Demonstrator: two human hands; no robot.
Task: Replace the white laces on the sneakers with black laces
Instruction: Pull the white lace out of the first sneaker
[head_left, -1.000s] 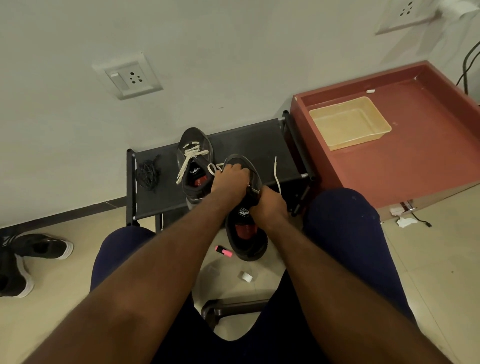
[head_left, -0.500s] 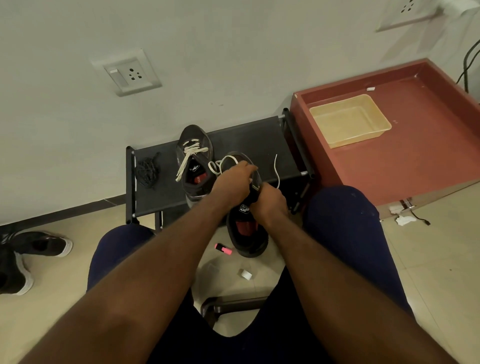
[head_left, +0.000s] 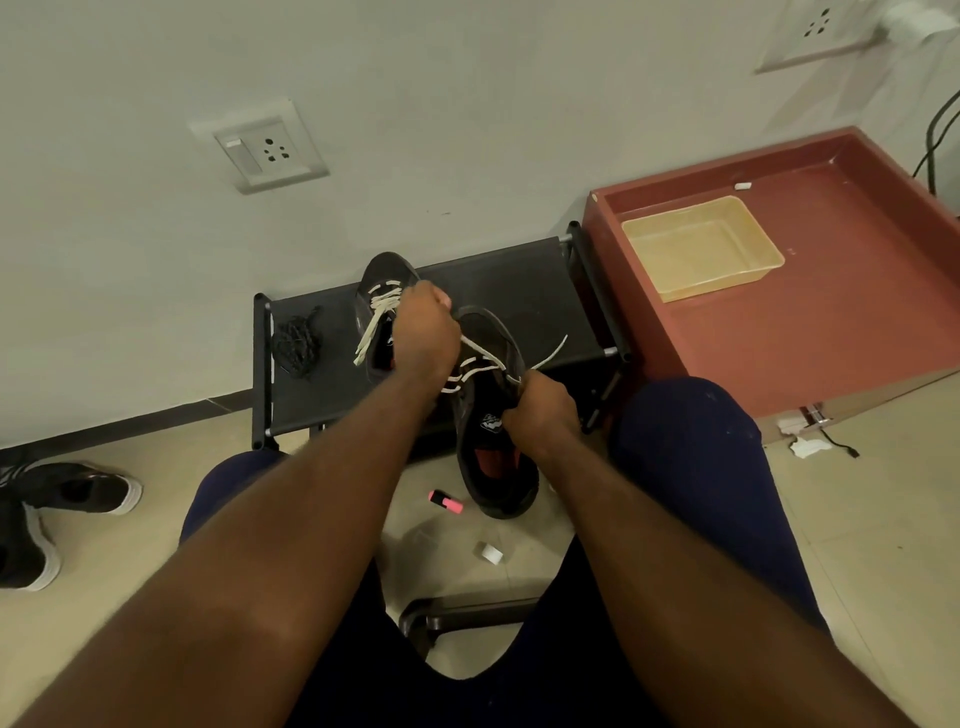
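My left hand (head_left: 423, 332) is closed into a fist. Its fingers are curled round a strand of the white flat lace (head_left: 482, 357), which runs taut from the fist, rightward and nearer, to the eyelets of the black fabric sneaker with a red insole (head_left: 496, 467).

My right hand (head_left: 540, 410) is curled round the right edge of that sneaker's opening and grips it. The sneaker is held off the floor between my knees, toe pointing far, heel nearest me. The lace is threaded through the eyelet rows still visible between my two hands. One free end of it sticks out to the right, past my right hand.

The second black sneaker (head_left: 385, 273) stands on the black fabric shoe rack (head_left: 519, 283), just behind my left hand. It carries its own white lace (head_left: 375, 325), whose loose ends trail toward the near left.

The bundle of black laces (head_left: 298, 340) lies on the left part of the same rack, apart from both sneakers.

To the right of the rack sits a red-brown shallow wooden drawer (head_left: 841, 322) with a pale yellow plastic tray (head_left: 701, 283) in its far left corner.

On the tiled floor below the held sneaker lie a pink highlighter pen (head_left: 445, 502) and a small white object (head_left: 489, 552). I cannot tell what that object is.

A pair of black shoes with white soles (head_left: 78, 491) lies on the floor at far left.
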